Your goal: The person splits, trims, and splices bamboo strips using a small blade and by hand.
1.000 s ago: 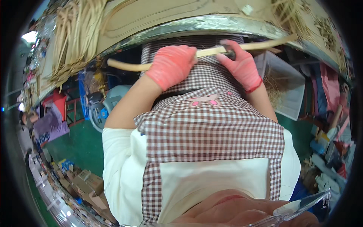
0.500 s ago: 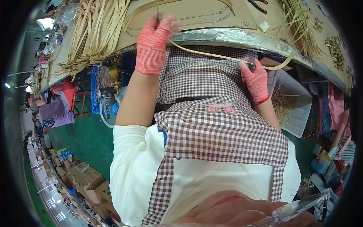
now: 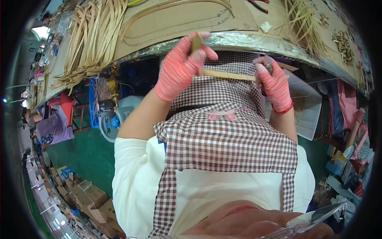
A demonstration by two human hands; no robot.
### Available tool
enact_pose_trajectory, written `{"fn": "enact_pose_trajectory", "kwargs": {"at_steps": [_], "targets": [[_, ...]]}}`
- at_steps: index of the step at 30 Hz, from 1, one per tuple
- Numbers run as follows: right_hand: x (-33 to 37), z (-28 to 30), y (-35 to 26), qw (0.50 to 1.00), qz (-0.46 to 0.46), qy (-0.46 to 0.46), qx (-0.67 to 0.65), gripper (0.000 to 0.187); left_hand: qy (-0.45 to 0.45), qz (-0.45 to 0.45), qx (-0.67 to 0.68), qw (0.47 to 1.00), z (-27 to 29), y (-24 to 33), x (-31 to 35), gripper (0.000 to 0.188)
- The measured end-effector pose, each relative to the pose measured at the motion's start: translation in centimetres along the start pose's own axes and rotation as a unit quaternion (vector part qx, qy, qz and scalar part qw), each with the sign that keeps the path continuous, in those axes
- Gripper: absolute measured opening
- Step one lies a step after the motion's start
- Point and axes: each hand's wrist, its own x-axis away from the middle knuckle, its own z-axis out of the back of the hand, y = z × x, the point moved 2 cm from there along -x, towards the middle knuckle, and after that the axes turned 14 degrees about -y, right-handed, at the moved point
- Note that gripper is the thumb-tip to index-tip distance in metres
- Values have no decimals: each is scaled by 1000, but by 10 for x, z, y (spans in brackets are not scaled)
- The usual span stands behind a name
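Observation:
Both my hands wear pink striped gloves with bare fingertips. A flat, pale bamboo strip point(image 3: 229, 75) runs between them, in front of the checked apron. My left hand point(image 3: 180, 72) is closed round it, and a greenish strip end sticks up between thumb and fingers. At its other end my right hand point(image 3: 274, 87) is closed too, gripping a small dark tool point(image 3: 269, 68) against the strip. Fingers hide most of that tool, so its kind cannot be told.
Ahead, the table edge point(image 3: 238, 38) is wrapped in shiny film. A long bundle of strips point(image 3: 93, 40) lies at left, thinner strips point(image 3: 302, 30) at right. Beyond my hands are a marked cardboard sheet point(image 3: 159, 30), a bent strip and red-handled pliers point(image 3: 258, 6). A pale bin point(image 3: 310, 111) stands below right.
My left hand has come down and right, nearer my right hand, and the strip's stretch between them is shorter. The strip's tail right of my right hand no longer shows.

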Motion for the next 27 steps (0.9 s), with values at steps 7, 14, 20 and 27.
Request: {"fn": "enact_pose_trajectory", "kwargs": {"at_steps": [7, 14, 20, 27], "targets": [[-7, -44, -64, 947, 239, -96, 193, 35, -121, -49, -189, 973, -23, 3, 3, 42], [-14, -48, -72, 905, 261, -106, 319, 44, -129, -28, -235, 963, -22, 6, 5, 38], [-14, -48, -73, 902, 266, -109, 323, 45, -136, -19, -221, 966, -22, 9, 5, 38], [-22, -46, -79, 867, 312, -129, 367, 43, -145, -40, -215, 965, -21, 4, 2, 42]]}}
